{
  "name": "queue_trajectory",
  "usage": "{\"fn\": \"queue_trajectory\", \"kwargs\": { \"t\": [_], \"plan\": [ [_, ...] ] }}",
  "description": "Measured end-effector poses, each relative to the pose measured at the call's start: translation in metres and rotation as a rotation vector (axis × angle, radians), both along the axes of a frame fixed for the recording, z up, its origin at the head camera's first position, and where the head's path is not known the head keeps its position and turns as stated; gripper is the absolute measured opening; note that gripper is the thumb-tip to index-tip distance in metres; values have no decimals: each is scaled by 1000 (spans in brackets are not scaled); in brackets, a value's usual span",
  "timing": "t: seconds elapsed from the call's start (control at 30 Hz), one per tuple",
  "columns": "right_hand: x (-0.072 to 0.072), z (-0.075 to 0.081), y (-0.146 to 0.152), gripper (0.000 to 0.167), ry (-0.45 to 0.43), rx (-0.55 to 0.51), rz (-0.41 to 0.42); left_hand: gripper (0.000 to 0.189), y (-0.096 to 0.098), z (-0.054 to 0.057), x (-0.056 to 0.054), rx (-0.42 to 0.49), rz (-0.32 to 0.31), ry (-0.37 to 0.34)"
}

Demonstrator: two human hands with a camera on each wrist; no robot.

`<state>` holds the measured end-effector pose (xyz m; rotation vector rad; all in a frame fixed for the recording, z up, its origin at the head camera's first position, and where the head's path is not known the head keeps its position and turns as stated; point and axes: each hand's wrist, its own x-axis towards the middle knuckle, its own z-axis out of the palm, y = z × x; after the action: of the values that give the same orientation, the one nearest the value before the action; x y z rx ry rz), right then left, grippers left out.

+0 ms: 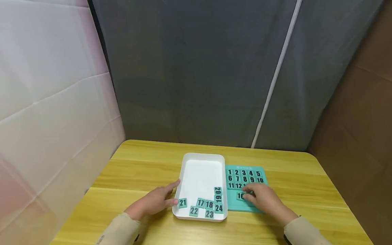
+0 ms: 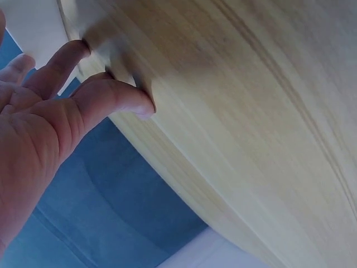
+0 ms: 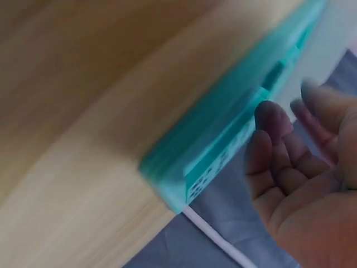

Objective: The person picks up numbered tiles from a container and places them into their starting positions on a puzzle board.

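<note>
My left hand is at the left side of a white tray, with its fingers spread along the rim; in the left wrist view the fingers look loosely bent. Several teal number tiles lie near the tray's front, among them 21, 22 and 24. Over a teal number board hovers my right hand. Its fingertips are beside the 16 tile and partly cover it. No tile shows between the fingers in the right wrist view.
The board stands against the tray's right side, with rows from 1 partly hidden by my right hand. Both rest on a yellow wooden table. A grey curtain hangs behind, with a white wall left and a brown one right.
</note>
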<state>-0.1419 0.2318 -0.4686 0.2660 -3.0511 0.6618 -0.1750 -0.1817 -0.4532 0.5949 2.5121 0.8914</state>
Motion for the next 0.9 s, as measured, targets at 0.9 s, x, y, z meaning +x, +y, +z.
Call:
{"fn": "queue_trajectory", "kwargs": {
  "t": [0.9],
  "plan": [
    [-3,16,-51,19,216,87,47,78,10,4,-2,-21,26,-10]
  ]
}}
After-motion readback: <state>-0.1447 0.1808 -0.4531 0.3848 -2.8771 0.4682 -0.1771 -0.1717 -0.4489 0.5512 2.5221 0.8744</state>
